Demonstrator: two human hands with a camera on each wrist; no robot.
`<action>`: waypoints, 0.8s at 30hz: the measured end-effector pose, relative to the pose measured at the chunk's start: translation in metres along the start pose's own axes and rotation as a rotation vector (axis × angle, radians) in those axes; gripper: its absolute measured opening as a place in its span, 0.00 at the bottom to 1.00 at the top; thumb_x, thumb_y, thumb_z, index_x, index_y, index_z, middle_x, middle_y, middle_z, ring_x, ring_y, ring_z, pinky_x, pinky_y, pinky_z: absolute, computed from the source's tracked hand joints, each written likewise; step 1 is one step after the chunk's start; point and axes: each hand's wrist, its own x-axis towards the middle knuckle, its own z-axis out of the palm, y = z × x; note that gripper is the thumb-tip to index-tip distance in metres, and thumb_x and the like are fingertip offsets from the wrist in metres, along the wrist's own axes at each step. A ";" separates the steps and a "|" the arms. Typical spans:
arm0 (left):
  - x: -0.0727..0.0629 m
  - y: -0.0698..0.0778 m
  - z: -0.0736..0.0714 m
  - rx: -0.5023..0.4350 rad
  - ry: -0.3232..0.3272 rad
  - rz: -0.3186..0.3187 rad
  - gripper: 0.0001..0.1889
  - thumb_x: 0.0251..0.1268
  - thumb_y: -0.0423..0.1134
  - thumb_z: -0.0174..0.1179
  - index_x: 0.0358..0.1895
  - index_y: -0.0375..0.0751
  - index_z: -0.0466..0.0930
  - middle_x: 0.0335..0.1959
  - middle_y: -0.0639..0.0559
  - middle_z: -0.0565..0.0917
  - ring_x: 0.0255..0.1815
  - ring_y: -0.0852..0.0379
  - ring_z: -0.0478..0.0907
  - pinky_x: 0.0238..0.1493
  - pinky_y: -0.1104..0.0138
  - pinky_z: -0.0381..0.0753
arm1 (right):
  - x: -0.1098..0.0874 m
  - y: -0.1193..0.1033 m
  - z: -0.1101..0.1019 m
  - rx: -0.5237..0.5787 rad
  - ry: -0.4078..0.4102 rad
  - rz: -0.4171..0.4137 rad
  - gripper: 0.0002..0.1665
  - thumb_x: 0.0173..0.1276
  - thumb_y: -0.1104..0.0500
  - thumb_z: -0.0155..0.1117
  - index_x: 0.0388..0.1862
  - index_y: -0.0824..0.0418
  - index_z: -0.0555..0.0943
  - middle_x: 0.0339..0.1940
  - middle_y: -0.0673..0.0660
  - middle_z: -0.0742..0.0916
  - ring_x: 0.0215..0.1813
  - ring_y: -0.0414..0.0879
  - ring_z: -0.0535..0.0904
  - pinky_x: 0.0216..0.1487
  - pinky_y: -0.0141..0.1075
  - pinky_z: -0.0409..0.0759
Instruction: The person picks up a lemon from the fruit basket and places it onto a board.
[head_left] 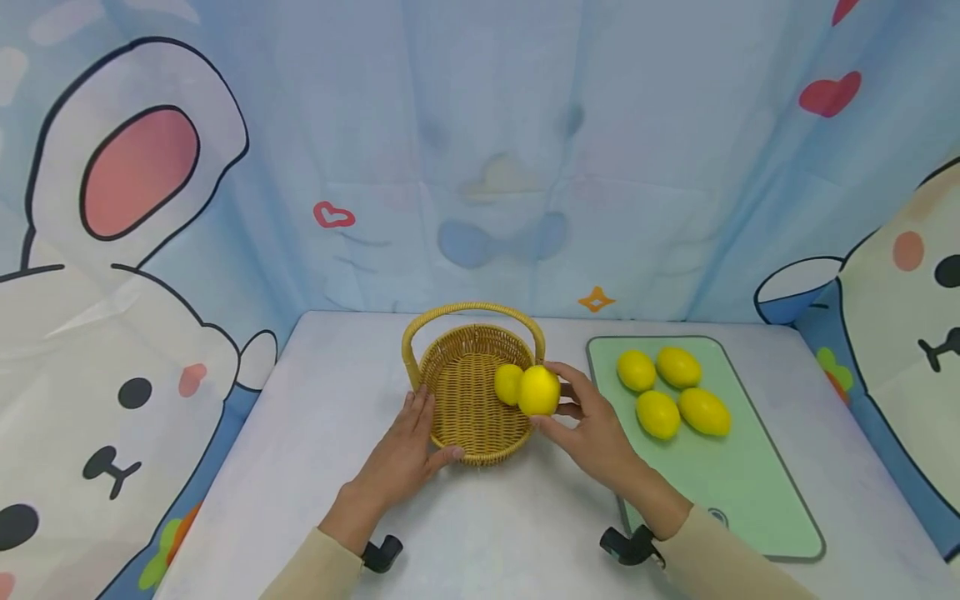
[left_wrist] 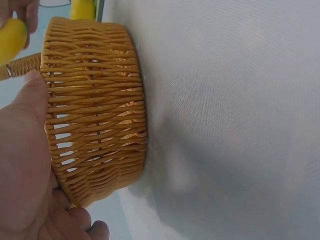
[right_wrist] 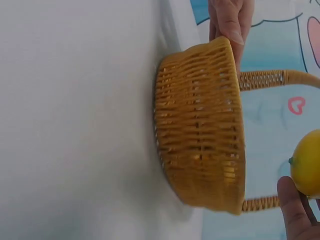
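Observation:
A round wicker basket [head_left: 474,400] with an arched handle stands on the table. My left hand [head_left: 401,450] rests against its left side, fingers fairly straight along the weave and thumb at the front rim. Over the basket's right rim, my right hand [head_left: 592,429] holds a yellow lemon [head_left: 539,391] between thumb and fingers. Inside, another lemon [head_left: 507,384] lies on the right, partly covered by the held one. The right wrist view shows the held lemon [right_wrist: 307,165] above rim height, thumb against it.
To the right lies a pale green cutting board [head_left: 738,492] with several lemons [head_left: 678,367] grouped near its far end. The white table [head_left: 330,392] ends at a printed blue curtain [head_left: 480,167].

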 end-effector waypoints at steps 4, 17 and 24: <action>0.000 0.001 -0.001 0.001 0.001 0.006 0.54 0.76 0.70 0.52 0.85 0.31 0.45 0.88 0.37 0.42 0.89 0.39 0.39 0.86 0.48 0.52 | -0.015 0.005 -0.017 -0.029 0.041 0.034 0.45 0.68 0.69 0.76 0.80 0.53 0.68 0.71 0.57 0.79 0.60 0.36 0.79 0.56 0.20 0.81; 0.002 -0.001 0.001 -0.001 0.010 0.010 0.54 0.75 0.71 0.52 0.85 0.31 0.47 0.88 0.38 0.42 0.89 0.38 0.40 0.86 0.48 0.53 | -0.060 0.025 -0.067 -0.159 0.134 0.145 0.45 0.69 0.68 0.75 0.81 0.59 0.66 0.67 0.60 0.79 0.55 0.21 0.75 0.53 0.15 0.79; 0.003 -0.002 0.001 0.002 0.010 0.011 0.54 0.75 0.71 0.51 0.85 0.31 0.47 0.88 0.38 0.42 0.89 0.38 0.40 0.86 0.48 0.53 | -0.083 0.035 -0.091 -0.209 0.138 0.268 0.47 0.71 0.62 0.76 0.83 0.55 0.63 0.72 0.63 0.76 0.55 0.19 0.72 0.49 0.14 0.78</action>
